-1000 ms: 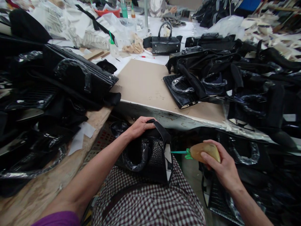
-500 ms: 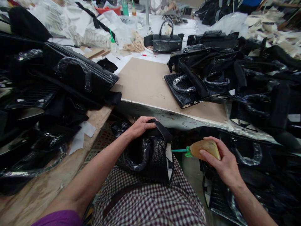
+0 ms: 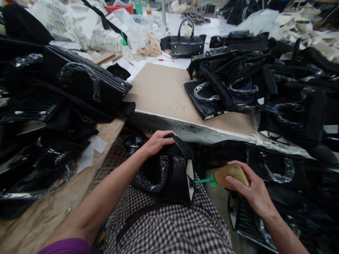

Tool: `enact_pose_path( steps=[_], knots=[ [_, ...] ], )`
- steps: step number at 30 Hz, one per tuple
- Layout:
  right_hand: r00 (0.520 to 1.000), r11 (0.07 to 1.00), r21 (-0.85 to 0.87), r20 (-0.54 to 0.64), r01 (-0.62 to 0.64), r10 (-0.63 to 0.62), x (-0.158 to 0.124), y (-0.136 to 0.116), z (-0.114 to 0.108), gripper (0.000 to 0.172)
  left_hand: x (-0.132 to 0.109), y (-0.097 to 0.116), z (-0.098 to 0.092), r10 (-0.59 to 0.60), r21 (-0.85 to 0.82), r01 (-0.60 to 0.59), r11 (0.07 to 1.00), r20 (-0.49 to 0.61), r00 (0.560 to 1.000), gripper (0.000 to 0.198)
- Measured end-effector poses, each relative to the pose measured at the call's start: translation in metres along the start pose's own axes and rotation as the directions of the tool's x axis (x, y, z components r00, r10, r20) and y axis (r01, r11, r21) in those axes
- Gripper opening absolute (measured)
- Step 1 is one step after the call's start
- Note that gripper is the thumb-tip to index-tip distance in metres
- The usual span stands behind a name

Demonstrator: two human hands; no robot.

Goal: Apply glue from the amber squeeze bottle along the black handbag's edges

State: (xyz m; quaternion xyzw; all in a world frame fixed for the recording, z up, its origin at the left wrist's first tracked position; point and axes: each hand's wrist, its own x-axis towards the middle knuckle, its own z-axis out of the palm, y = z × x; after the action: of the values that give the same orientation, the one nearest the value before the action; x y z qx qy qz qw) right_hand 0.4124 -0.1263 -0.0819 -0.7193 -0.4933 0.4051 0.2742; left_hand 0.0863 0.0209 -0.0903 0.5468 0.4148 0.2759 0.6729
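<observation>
A black crocodile-textured handbag (image 3: 178, 173) rests on my lap, over a checked apron (image 3: 169, 229). Its handle (image 3: 156, 185) is wrapped in clear plastic. My left hand (image 3: 159, 143) is closed on the bag's upper edge, thumb and fingers pinching a black flap. In my right hand (image 3: 247, 183) a squeeze bottle (image 3: 230, 175) of amber liquid lies sideways, the palm and fingers wrapped round it. The bottle's thin green nozzle (image 3: 202, 180) points left, its tip at the pale side edge (image 3: 190, 176) of the bag. Whether any liquid comes out I cannot tell.
Ahead is a table with a brown board (image 3: 161, 88). Black bags are heaped on the left (image 3: 71, 81), on the right (image 3: 278, 81) and low at my right (image 3: 275, 197). A finished-looking handbag (image 3: 187, 46) stands farther back, near a green-tipped bottle (image 3: 127, 51).
My right hand has lowered the bottle slightly, so the nozzle tip has slid down along the bag's side edge. My left hand keeps its hold on the bag.
</observation>
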Motion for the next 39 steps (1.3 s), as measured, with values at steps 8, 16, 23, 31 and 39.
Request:
enact_pose_path(
  steps=[8,16,23,31,39],
  knots=[
    [0.998,0.998,0.004,0.032,-0.056,0.055,-0.013,0.007,0.006,0.058,-0.012,-0.001,0.007,0.146,0.169,-0.141,0.975,-0.018,0.989,0.025],
    [0.968,0.96,0.145,0.121,-0.238,0.222,-0.026,0.013,0.009,0.062,-0.023,0.0,0.015,0.324,0.3,-0.306,0.903,-0.008,0.946,0.02],
    [0.973,0.965,0.122,0.035,-0.232,0.229,-0.027,0.019,0.013,0.062,-0.031,-0.005,0.02,0.437,0.357,-0.415,0.837,0.019,0.899,0.02],
    [0.974,0.974,0.036,-0.007,-0.225,0.225,-0.024,0.027,0.015,0.069,-0.043,-0.009,0.025,0.494,0.455,-0.436,0.776,-0.01,0.869,0.018],
    [0.981,0.982,0.02,0.031,-0.19,0.189,-0.021,0.033,0.018,0.063,-0.054,-0.011,0.038,0.555,0.524,-0.501,0.689,0.065,0.83,0.016]
  ],
)
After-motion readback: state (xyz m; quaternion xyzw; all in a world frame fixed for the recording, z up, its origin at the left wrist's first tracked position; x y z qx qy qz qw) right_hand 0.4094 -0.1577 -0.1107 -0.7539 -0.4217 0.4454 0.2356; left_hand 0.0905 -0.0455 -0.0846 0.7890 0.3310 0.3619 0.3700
